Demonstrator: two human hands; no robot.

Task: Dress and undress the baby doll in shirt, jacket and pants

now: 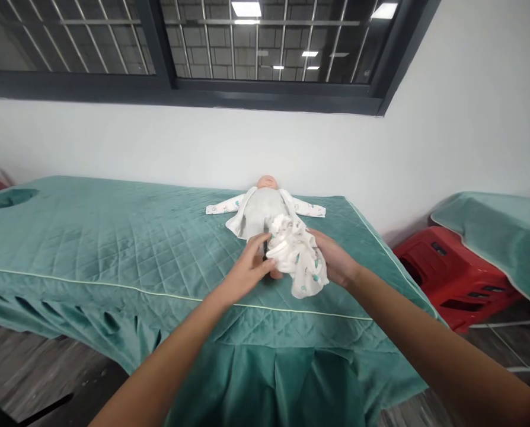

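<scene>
A baby doll [267,181] lies on its back on the green quilted bedcover [127,237], head toward the wall. It wears a white jacket with printed sleeves [226,206] spread to both sides, the front open over a pale grey body. Over the doll's lower end I hold a bunched white baby garment [298,255] with a small green print. My left hand [249,267] pinches its left edge, thumb and fingers closed on the cloth. My right hand [334,258] grips the right side, its fingertips partly behind the folds. The doll's legs are mostly hidden; a bit of foot shows below.
A white wall [180,142] with a dark-framed barred window [265,95] rises behind the bed. To the right stand red plastic stools [460,273] beside another green-covered bed [505,237]. The bedcover has a hole [9,198] at far left.
</scene>
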